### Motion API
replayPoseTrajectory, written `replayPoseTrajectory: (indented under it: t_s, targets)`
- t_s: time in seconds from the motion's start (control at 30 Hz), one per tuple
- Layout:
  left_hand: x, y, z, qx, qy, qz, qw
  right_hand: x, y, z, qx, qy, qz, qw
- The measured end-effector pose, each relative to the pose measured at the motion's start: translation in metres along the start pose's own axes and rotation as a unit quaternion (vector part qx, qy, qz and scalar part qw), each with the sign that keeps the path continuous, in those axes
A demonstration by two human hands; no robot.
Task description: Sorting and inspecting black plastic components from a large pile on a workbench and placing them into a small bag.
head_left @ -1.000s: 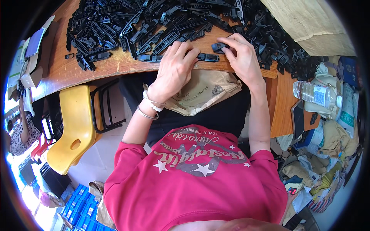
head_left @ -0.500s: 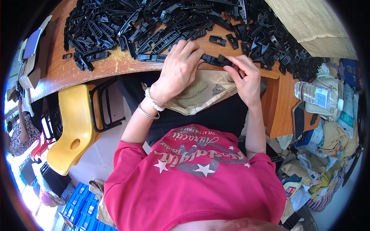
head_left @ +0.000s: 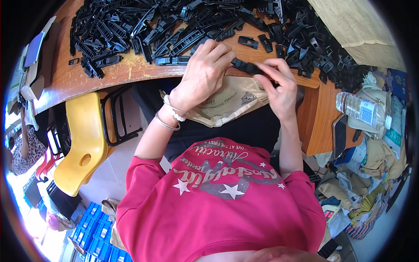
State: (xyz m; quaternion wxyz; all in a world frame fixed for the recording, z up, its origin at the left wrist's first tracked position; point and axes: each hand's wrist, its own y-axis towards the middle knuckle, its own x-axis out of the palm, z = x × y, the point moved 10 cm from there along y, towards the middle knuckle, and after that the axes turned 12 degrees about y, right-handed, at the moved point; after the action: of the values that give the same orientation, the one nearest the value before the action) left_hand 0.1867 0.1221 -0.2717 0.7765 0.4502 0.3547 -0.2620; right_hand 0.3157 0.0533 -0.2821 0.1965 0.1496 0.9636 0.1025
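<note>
A small black plastic clip part (head_left: 246, 67) sits pinched between both hands at the wooden table (head_left: 131, 70) edge — left hand (head_left: 203, 72) and right hand (head_left: 279, 85) each closed on it, now drawn nearer the body than before.

Single head view, fisheye, looks steeply down from above person's own chest. Faces forward over tabletop (head_left: 131, 70) edge at top. Close range: red shirt (head_left: 218, 205) fills lower frame. Floor, yellow chair (head_left: 83, 139) at left rim.
</note>
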Motion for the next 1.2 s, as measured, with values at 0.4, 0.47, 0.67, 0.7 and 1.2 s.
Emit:
replayPoseTrajectory:
  t_s: [0.4, 0.47, 0.67, 0.7, 1.2]
  targets:
    - [-0.067, -0.016, -0.002, -0.030, 0.057, 0.108, 0.992, 0.016, -0.021, -0.014, -0.010, 0.052, -0.062, 0.997]
    - [-0.080, -0.039, -0.022, -0.114, 0.134, 0.156, 0.972, 0.006, -0.008, -0.020, -0.060, 0.010, 0.012, 0.998]
    - [-0.063, -0.053, -0.021, -0.147, 0.183, 0.108, 0.966, 0.023, 0.037, -0.029, -0.208, -0.272, 0.082, 0.936]
    - [-0.060, -0.051, -0.016, -0.124, 0.184, 0.108, 0.969, 0.025, 0.038, -0.028, -0.212, -0.268, 0.079, 0.936]
    - [-0.042, -0.047, -0.025, -0.174, 0.065, 0.091, 0.978, 0.014, 0.011, 0.000, -0.028, -0.067, 0.051, 0.996]
